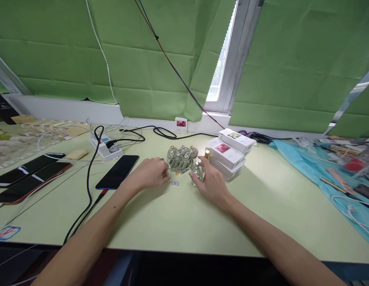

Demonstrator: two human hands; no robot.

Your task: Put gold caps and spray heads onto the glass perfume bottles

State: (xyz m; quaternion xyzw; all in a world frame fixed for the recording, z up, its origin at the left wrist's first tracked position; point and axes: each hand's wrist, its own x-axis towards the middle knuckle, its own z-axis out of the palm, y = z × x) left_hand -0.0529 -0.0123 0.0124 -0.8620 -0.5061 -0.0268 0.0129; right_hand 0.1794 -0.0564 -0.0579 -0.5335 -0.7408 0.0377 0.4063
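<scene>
My right hand (pixel 213 182) has its thumb and fingers around a small clear glass bottle (pixel 196 171) standing on the table. A gold cap-like cylinder (pixel 207 154) shows just behind those fingers. My left hand (pixel 150 173) rests low over the table with its fingers curled together; what they pinch, if anything, is too small to make out. Between the hands is a cluster of clear glass bottles (pixel 182 159) with gold-coloured necks. Two small pale round pieces (pixel 174 183) lie in front of the cluster, close to my left fingertips.
White boxes with flower pictures (pixel 227 153) are stacked to the right, and another small box (pixel 181 124) leans at the back. Left of my hand lie a black phone (pixel 117 171), cables and a power strip (pixel 105 147). A blue cloth (pixel 309 167) holds clutter at right.
</scene>
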